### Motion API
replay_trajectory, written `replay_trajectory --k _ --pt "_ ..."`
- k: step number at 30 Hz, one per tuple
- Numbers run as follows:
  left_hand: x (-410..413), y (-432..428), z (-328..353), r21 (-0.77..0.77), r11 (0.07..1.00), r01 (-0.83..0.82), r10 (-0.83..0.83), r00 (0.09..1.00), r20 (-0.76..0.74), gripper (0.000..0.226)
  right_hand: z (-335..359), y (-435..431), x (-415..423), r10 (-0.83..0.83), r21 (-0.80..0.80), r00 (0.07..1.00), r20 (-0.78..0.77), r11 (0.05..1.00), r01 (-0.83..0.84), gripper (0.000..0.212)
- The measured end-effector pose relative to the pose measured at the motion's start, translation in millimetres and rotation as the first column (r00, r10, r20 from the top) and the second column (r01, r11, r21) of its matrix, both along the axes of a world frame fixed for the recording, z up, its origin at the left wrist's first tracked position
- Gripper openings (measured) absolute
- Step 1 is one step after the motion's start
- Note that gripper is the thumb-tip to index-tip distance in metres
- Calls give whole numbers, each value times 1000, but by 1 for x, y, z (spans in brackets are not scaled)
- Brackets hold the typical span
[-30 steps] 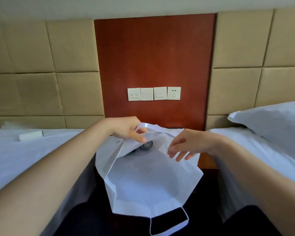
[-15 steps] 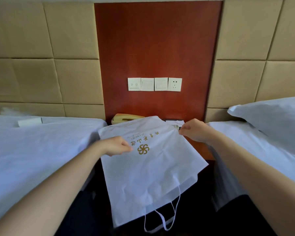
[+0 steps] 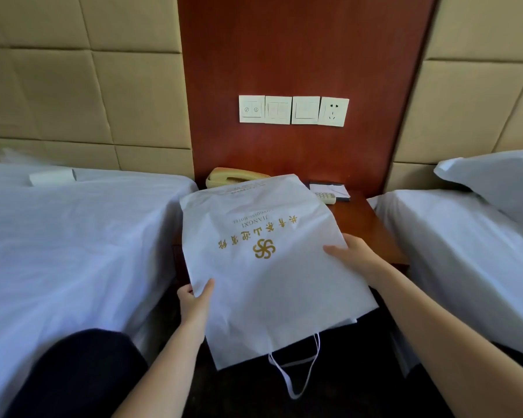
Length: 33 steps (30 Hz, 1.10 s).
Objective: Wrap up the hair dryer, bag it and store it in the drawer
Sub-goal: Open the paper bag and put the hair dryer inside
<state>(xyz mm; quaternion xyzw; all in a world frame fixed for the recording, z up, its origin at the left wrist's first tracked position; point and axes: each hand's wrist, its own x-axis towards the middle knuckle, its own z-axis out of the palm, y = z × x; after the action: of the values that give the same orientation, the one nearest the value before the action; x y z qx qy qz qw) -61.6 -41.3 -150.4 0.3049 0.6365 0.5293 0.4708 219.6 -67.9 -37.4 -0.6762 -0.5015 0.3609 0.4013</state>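
White bag (image 3: pixel 272 282), gold logo: spread over wooden nightstand (image 3: pixel 366 227) between left bed (image 3: pixel 73 236) and right bed (image 3: pixel 465 236), far edge by beige telephone (image 3: pixel 233 176), strap handles (image 3: pixel 296 369) hanging at near end. Left hand (image 3: pixel 195 300): pinches left edge, thumb on top. Right hand (image 3: pixel 355 257): grips right edge, thumb on top

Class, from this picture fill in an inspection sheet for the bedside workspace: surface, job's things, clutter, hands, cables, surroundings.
Surface: wooden nightstand, partly hidden by the bag.
Job's things: white bag, logo up, handle loop hanging; hair dryer and drawer not visible.
Clutter: telephone, remote control, notepad at the back.
Hands: left hand pinches the bag's left edge; right hand holds its right edge.
Cables: nothing seen.
Surroundings: left bed, right bed with pillow, wall switch panel.
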Motion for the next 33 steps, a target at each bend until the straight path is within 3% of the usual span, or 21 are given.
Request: replay_trajectory --k 2,6,8,11,14,18,22,26,29,33 --pt "-1 0 -12 8 999 34 -34 999 41 42 -8 -3 2 -5 8 993 -119 1000 6 23" --pt "-12 -2 -30 -1 999 34 -33 993 115 13 -23 -4 10 -48 -8 979 -197 999 47 12" --pt "-16 -2 -33 2 1000 -8 7 996 91 27 -27 -3 14 -61 -32 976 -209 998 55 11" --pt "-15 0 -31 19 1000 14 -16 993 118 27 -34 -3 15 -30 -82 968 -248 997 10 12" --pt "-12 5 -30 8 998 59 -59 975 213 21 -43 -3 13 4 -124 952 -305 991 -43 16" --pt "-11 11 -24 12 994 105 -102 929 355 24 -44 1 15 23 -40 949 -314 998 -38 10" --pt "-12 10 -21 15 990 144 -139 922 362 33 -33 -1 12 132 12 969 -208 991 -133 9" --pt "-16 3 -19 -17 985 172 -159 940 302 39 -30 -3 10 134 29 986 99 990 -138 16" --pt "-22 -3 -11 -9 981 192 -186 961 205 32 -31 -10 12 234 -27 928 288 971 -237 15" --pt "-28 -15 -2 9 976 217 -217 969 116 27 -33 -17 11 360 -132 883 303 933 -335 19"
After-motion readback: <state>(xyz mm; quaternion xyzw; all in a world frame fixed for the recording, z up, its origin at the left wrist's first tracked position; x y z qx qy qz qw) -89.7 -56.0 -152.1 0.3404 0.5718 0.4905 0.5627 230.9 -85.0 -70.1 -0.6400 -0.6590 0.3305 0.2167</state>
